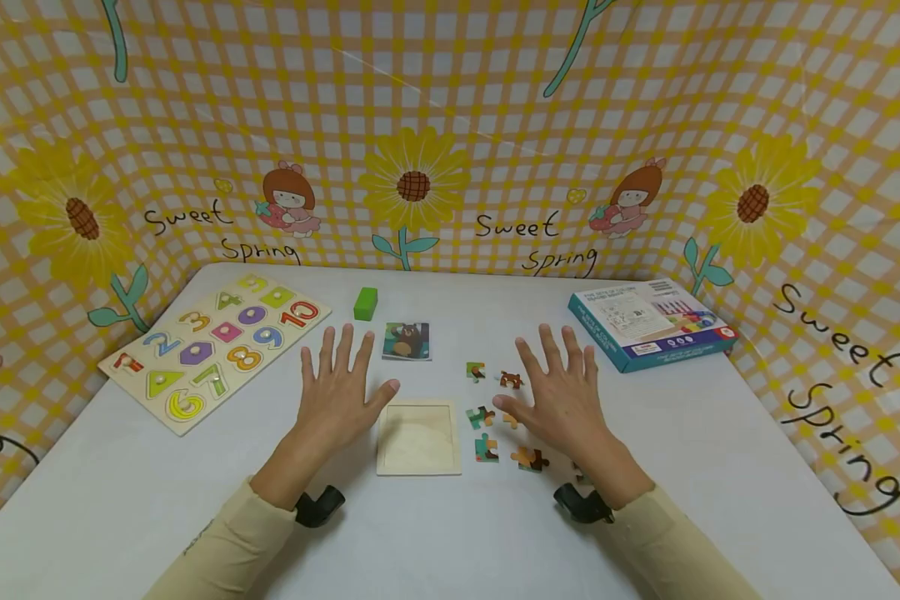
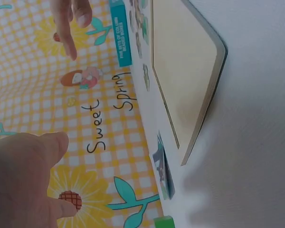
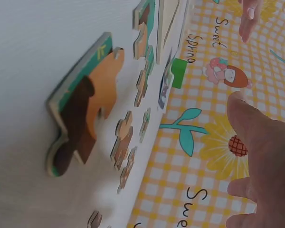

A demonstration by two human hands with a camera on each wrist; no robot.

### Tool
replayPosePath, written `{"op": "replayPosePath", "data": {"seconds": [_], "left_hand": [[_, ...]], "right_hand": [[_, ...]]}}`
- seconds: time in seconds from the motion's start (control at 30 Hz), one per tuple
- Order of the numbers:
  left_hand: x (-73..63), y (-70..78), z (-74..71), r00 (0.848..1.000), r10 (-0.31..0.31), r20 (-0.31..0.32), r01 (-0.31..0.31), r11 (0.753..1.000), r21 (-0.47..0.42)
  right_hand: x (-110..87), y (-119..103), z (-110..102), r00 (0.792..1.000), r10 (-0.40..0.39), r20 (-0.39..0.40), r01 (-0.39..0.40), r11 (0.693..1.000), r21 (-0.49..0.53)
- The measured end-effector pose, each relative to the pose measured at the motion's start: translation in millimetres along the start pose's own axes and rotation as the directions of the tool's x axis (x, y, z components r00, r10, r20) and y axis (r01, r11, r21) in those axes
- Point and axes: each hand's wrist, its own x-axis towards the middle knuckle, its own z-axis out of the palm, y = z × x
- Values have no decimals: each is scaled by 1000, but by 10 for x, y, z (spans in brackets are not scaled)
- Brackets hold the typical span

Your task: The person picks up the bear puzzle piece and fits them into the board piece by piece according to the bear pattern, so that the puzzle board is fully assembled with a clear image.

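Palm down with spread fingers, my left hand (image 1: 337, 392) hovers to the left of a shallow square wooden puzzle tray (image 1: 418, 476) and holds nothing. My right hand (image 1: 562, 404), likewise spread, is above the right side of several loose jigsaw pieces (image 1: 486, 448). Those pieces show brown, orange and green parts of a picture; some are partly hidden under the hand and wrist. In the right wrist view a large piece (image 3: 80, 104) lies flat close to the camera. Behind the tray lies a small picture card of a bear (image 1: 407, 342).
A number puzzle board (image 1: 217, 358) lies at the left. A green block (image 1: 365, 303) stands near the back, left of the card. At the right back is a teal-edged box (image 1: 652, 323). Checked cloth (image 1: 450, 108) with sunflowers rises behind the white table (image 1: 450, 542).
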Motion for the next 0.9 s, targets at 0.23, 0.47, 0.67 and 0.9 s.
{"op": "replayPosePath", "data": {"seconds": [0.23, 0.47, 0.67, 0.9], "left_hand": [[-22, 3, 15, 999, 31, -21, -32, 998, -63], [-52, 8, 43, 997, 59, -50, -64, 993, -103], [-80, 18, 58, 997, 59, -55, -67, 985, -161], [-128, 29, 81, 996, 74, -57, -86, 964, -250]], "right_hand": [[70, -50, -19, 1000, -3, 4, 3, 1000, 24], [116, -72, -30, 1000, -7, 14, 6, 997, 76], [156, -73, 0, 1000, -20, 13, 19, 995, 99], [222, -73, 27, 998, -33, 49, 24, 986, 167]]}}
